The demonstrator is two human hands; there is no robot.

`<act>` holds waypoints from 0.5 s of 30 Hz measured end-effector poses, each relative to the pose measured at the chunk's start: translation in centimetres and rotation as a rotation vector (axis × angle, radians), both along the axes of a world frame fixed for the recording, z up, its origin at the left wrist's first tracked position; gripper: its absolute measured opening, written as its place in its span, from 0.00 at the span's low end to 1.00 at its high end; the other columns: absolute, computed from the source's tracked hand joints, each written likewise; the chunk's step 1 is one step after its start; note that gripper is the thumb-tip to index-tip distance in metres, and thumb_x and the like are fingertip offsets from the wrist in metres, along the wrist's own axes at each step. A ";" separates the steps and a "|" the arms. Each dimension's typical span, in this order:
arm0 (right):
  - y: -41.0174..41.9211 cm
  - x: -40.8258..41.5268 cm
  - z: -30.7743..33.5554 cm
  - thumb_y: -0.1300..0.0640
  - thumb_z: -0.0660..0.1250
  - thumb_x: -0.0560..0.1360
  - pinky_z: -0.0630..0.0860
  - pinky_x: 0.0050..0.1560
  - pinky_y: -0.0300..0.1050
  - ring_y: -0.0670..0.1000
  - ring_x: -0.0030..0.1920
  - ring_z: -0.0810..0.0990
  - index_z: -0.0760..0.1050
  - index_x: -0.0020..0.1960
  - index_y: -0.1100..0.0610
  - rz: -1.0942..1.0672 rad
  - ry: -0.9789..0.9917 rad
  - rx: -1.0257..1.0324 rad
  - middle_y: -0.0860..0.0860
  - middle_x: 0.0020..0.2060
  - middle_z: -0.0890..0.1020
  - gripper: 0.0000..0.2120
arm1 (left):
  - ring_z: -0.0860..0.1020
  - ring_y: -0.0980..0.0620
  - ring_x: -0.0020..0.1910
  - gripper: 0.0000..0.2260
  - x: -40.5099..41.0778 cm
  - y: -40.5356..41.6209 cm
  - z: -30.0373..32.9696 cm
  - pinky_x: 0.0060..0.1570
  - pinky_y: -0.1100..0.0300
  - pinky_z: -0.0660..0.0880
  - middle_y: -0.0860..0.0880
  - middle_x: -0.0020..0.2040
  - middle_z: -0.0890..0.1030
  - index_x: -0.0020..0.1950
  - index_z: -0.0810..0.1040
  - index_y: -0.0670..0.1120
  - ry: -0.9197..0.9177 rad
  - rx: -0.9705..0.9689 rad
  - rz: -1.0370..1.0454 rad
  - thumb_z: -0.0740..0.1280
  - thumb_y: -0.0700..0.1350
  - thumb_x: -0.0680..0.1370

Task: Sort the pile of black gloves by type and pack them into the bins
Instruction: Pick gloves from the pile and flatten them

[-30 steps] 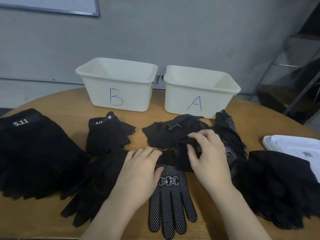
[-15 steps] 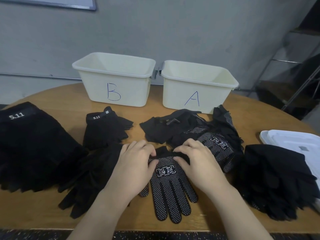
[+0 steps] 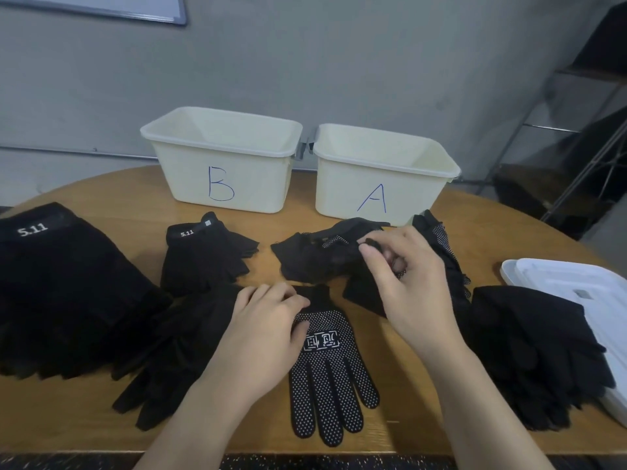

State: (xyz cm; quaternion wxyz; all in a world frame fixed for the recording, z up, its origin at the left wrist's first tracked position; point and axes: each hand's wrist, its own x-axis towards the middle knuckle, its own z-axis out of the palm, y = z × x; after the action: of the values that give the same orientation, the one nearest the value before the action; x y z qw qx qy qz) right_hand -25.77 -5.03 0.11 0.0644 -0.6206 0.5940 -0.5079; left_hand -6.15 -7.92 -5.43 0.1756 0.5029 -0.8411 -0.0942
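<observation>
A black glove with white dots (image 3: pixel 330 374) lies flat at the table's front, fingers toward me. My left hand (image 3: pixel 263 329) rests on its wrist end, thumb on the dotted palm. My right hand (image 3: pixel 403 279) pinches a black glove from the small heap of dotted gloves (image 3: pixel 322 256) in front of bin A (image 3: pixel 383 171). Bin B (image 3: pixel 220 161) stands left of it; both look empty. A small stack of 5.11 gloves (image 3: pixel 203 256) lies in front of bin B.
A big stack of 5.11 gloves (image 3: pixel 57 283) fills the left side, with plain black gloves (image 3: pixel 176 351) beside it. Another pile of black gloves (image 3: pixel 536 347) lies at the right, overlapping a white tray (image 3: pixel 573 279). A metal rack (image 3: pixel 583 130) stands at the right.
My right hand has left the flat dotted glove and moved up and back to the heap by bin A, pinching a glove there. My left hand stays on the flat glove.
</observation>
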 end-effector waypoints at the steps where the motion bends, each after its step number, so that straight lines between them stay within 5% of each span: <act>1: 0.0 0.1 0.4 0.59 0.70 0.80 0.68 0.45 0.29 0.42 0.42 0.74 0.84 0.53 0.52 0.009 -0.030 -0.015 0.44 0.41 0.77 0.05 | 0.67 0.60 0.69 0.18 0.0 0.1 0.0 0.78 0.56 0.52 0.62 0.67 0.71 0.74 0.72 0.60 -0.004 0.008 -0.004 0.59 0.56 0.85; 5: -0.3 0.5 1.6 0.59 0.69 0.80 0.75 0.47 0.35 0.45 0.45 0.81 0.83 0.51 0.49 0.046 -0.186 -0.049 0.47 0.44 0.83 0.06 | 0.65 0.60 0.72 0.20 -0.2 0.5 0.2 0.79 0.55 0.52 0.62 0.71 0.69 0.76 0.69 0.59 0.036 0.002 -0.021 0.59 0.58 0.84; 9: 0.3 1.1 3.3 0.60 0.67 0.81 0.76 0.52 0.33 0.41 0.50 0.84 0.83 0.51 0.53 0.105 -0.395 -0.061 0.44 0.46 0.87 0.07 | 0.65 0.62 0.73 0.26 -0.8 1.2 1.1 0.75 0.56 0.66 0.64 0.73 0.68 0.78 0.65 0.59 0.421 0.126 -0.033 0.62 0.62 0.81; 15: 1.3 1.9 3.1 0.56 0.67 0.83 0.79 0.56 0.69 0.66 0.53 0.83 0.85 0.52 0.52 0.160 -0.624 0.000 0.55 0.50 0.87 0.08 | 0.74 0.66 0.67 0.43 -1.0 2.4 2.9 0.66 0.66 0.73 0.61 0.72 0.72 0.80 0.57 0.58 1.074 0.432 -0.032 0.72 0.61 0.69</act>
State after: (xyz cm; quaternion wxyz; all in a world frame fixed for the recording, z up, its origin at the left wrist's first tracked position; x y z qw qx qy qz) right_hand -23.83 -3.73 3.19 0.2829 -0.4797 0.4948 -0.6671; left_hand -7.12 -5.53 -2.52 0.4697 0.3960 -0.6033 -0.5085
